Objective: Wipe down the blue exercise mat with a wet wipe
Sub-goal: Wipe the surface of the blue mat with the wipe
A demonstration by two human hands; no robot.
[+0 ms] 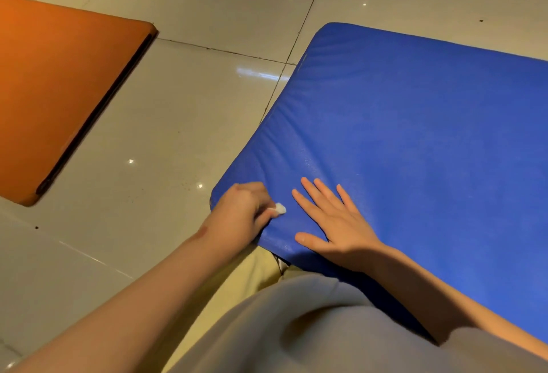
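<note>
Tiles of a pale, glossy floor (178, 141) are seen across the left half of the view, with dark grout lines and small specks of reflected light. At the far left an orange mat (59, 91) is laid flat on them, its dark edge turned toward the middle, well apart from everything else. Further right, the left hand (240, 212) is placed at the near left corner of the blue exercise mat (415, 150). Its fingers are curled tightly round a wet wipe (280, 209), of which only a small white wad is shown at the fingertips, touching the blue surface. Just beside it, to the right, the right hand (332, 224) is laid flat on the mat, palm down, fingers straight and spread, with nothing held in it. The blue cover is creased around both hands. The rest of the mat is stretched away over the floor to the right edge of the view. At the bottom, a grey top (311, 328) and yellow trousers (246, 277) are seen.
</note>
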